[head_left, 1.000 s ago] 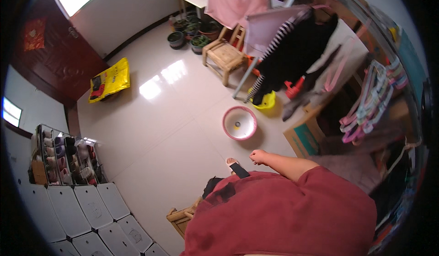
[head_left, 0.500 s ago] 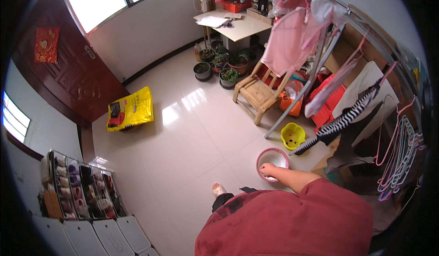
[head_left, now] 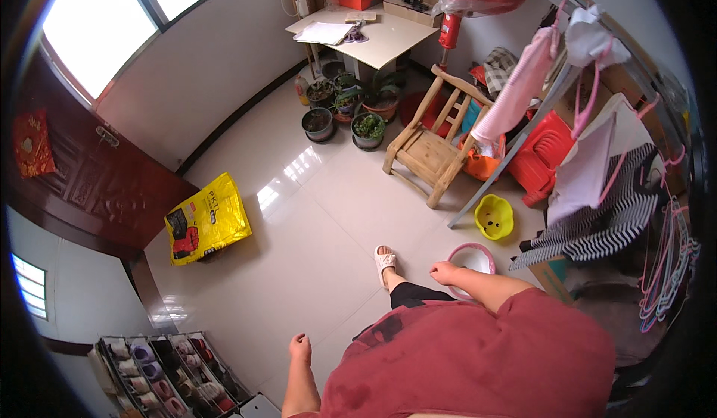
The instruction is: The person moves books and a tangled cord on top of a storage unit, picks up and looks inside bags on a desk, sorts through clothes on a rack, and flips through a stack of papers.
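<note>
My right hand [head_left: 443,272] is at the left rim of a white basin with a pink rim [head_left: 489,257], which stands on the floor. The forearm crosses over the basin and hides part of it. The fingers are curled closed, and whether anything is inside them is hidden. Low in the picture, my left hand [head_left: 300,347] hangs over the tiles with its fingers loosely curled and nothing visible in them. Just beyond the basin lies a yellow flower-shaped bowl [head_left: 494,217].
A wooden chair [head_left: 426,153] and a drying rack [head_left: 485,179] with clothes stand at right. Potted plants [head_left: 368,128] cluster by a table [head_left: 403,33]. A yellow bag [head_left: 209,220] lies near the door [head_left: 97,179]; a shoe rack [head_left: 175,373] stands lower left.
My right hand has shifted from over the basin to its left rim. My left hand has come into view. One sandalled foot has stepped forward, and the view has turned.
</note>
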Demonstrator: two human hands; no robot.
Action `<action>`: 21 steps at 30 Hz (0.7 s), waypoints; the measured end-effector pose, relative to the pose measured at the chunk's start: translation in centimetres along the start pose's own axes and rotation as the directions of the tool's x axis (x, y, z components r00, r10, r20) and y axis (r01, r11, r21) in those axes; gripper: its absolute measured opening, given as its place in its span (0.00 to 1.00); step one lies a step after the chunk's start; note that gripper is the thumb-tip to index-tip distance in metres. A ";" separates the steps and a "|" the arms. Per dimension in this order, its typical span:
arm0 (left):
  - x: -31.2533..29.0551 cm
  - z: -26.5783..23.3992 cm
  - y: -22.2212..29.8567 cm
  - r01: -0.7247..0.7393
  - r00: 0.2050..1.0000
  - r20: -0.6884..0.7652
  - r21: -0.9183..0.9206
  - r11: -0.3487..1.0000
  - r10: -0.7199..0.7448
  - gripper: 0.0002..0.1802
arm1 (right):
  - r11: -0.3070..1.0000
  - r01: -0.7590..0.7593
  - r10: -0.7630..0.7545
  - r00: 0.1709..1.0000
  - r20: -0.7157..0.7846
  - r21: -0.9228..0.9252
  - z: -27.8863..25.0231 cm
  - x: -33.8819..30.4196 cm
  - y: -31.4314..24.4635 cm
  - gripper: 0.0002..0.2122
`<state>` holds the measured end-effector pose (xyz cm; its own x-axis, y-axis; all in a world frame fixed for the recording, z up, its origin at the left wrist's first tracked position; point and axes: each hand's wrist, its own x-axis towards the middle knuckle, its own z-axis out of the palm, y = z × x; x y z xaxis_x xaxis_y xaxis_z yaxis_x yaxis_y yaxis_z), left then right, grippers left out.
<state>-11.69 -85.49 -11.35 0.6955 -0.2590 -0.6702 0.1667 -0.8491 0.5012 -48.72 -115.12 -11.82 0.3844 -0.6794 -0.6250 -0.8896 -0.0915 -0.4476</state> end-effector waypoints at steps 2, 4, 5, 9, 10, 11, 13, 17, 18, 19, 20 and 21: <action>1.0 0.9 3.8 0.000 1.000 0.024 -0.044 0.999 0.001 0.15 | 0.997 -0.080 0.080 0.997 0.010 -0.024 -1.2 3.8 0.3 0.11; 2.6 2.1 5.4 -0.096 0.987 0.125 -0.059 0.994 0.103 0.16 | 0.994 -0.092 0.095 0.994 0.058 -0.050 -4.2 6.2 -1.8 0.12; 1.2 2.4 8.7 -0.095 0.981 0.168 -0.014 0.995 0.096 0.16 | 0.985 -0.171 0.171 0.985 0.027 -0.025 -5.2 7.7 -1.5 0.11; 6.3 3.6 10.5 -0.192 0.945 0.280 0.050 0.980 0.171 0.16 | 0.972 -0.229 0.224 0.971 -0.088 -0.048 -8.2 15.7 -1.3 0.10; 8.5 4.2 9.4 -0.180 0.956 0.243 0.058 0.982 0.161 0.17 | 0.969 -0.239 0.233 0.969 -0.086 -0.064 -9.7 16.9 -2.8 0.10; 10.6 4.5 8.1 -0.162 0.968 0.202 0.050 0.986 0.149 0.17 | 0.974 -0.224 0.219 0.970 -0.102 -0.042 -11.1 18.0 -4.3 0.10; 14.4 5.0 7.1 -0.139 0.975 0.185 0.062 0.988 0.125 0.17 | 0.971 -0.227 0.235 0.964 -0.128 0.073 -12.6 20.2 -6.4 0.10; 20.6 3.7 11.1 -0.152 0.958 0.266 0.145 0.978 0.109 0.18 | 0.965 -0.150 0.186 0.970 -0.159 0.213 -14.9 26.2 -9.5 0.10; 22.4 3.2 12.9 -0.148 0.960 0.264 0.201 0.968 0.092 0.18 | 0.962 -0.157 0.196 0.967 -0.161 0.224 -15.4 27.4 -10.2 0.10; 24.2 2.6 14.8 -0.146 0.962 0.261 0.258 0.955 0.076 0.18 | 0.959 -0.150 0.195 0.965 -0.176 0.240 -15.8 28.6 -11.0 0.10; 26.1 2.1 17.1 -0.147 0.964 0.255 0.305 0.941 0.068 0.18 | 0.959 -0.136 0.188 0.962 -0.198 0.251 -16.9 29.8 -12.2 0.10; 28.1 1.7 19.6 -0.149 0.967 0.249 0.352 0.924 0.061 0.18 | 0.956 -0.137 0.194 0.958 -0.209 0.260 -17.3 31.0 -12.7 0.10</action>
<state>9.93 -110.15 -21.27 0.5083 -0.4166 -0.7537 -0.1955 -0.9082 0.3701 -29.77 -147.61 -14.48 0.1443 -0.8211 -0.5522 -0.8386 0.1948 -0.5088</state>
